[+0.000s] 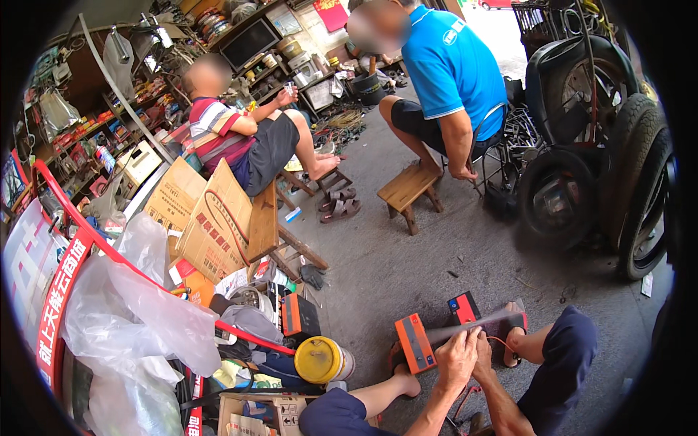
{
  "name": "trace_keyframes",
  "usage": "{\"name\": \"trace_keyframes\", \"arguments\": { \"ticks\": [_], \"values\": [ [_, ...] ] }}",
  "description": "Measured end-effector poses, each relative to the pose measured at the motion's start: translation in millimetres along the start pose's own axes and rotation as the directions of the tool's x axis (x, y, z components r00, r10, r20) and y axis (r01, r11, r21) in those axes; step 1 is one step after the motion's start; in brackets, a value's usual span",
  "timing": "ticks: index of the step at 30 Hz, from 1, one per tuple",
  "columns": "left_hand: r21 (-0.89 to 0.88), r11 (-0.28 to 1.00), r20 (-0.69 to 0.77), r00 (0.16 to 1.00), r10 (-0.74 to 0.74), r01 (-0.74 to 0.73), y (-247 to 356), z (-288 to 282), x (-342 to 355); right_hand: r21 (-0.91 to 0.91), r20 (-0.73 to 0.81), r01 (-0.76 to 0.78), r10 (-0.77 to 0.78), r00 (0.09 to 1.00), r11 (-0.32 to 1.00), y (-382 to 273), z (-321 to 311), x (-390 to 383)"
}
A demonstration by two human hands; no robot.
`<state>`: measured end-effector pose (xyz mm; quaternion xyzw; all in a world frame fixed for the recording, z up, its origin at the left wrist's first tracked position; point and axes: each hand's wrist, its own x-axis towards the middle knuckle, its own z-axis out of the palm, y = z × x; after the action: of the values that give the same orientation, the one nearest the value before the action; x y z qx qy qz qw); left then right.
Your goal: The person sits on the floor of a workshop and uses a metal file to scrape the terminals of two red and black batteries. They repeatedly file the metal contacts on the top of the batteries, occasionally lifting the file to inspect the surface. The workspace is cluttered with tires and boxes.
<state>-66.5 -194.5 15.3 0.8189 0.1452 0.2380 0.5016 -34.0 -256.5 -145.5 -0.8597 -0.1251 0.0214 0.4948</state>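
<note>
My left hand (456, 357) and my right hand (483, 361) meet between my knees, the fingers of both closed and pinching. A pale translucent strip (476, 323), partly smeared, crosses at the left fingertips. From the right hand's fingers a thin orange wire (507, 344) curves off to the right. Just beyond my hands, on the floor, lie an orange and black battery (416, 344) and a second black and red battery (463, 308). A further red-edged dark block (515, 317) sits by my right foot. The fingertips partly hide what they pinch.
A yellow-lidded bucket (320, 360) and another orange-topped battery (299, 317) stand left of my legs. Cardboard boxes (212, 231) and plastic sheeting (138, 305) crowd the left side. Two seated people are farther off, near a wooden stool (409, 190). Tyres (631, 182) lean at the right.
</note>
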Motion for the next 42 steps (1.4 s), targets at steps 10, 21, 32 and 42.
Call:
{"name": "trace_keyframes", "arguments": {
  "ticks": [10,21,32,42],
  "values": [
    [0.111,0.989,-0.060,0.992,0.108,-0.101,-36,14,16,-0.098,-0.015,0.035,-0.037,0.999,0.995,18,1,5],
    [-0.382,0.923,0.221,0.974,0.043,0.046,-35,1,5,-0.259,0.009,0.039,-0.038,0.999,0.965,21,1,5],
    [0.293,0.916,-0.010,0.957,0.289,-0.273,-24,0,6,-0.346,0.048,0.039,-0.024,0.999,0.937,22,5,4],
    [-0.142,0.990,0.035,0.999,0.020,-0.015,-48,14,8,-0.334,0.028,0.018,-0.009,1.000,0.942,29,12,0]
  ]
}}
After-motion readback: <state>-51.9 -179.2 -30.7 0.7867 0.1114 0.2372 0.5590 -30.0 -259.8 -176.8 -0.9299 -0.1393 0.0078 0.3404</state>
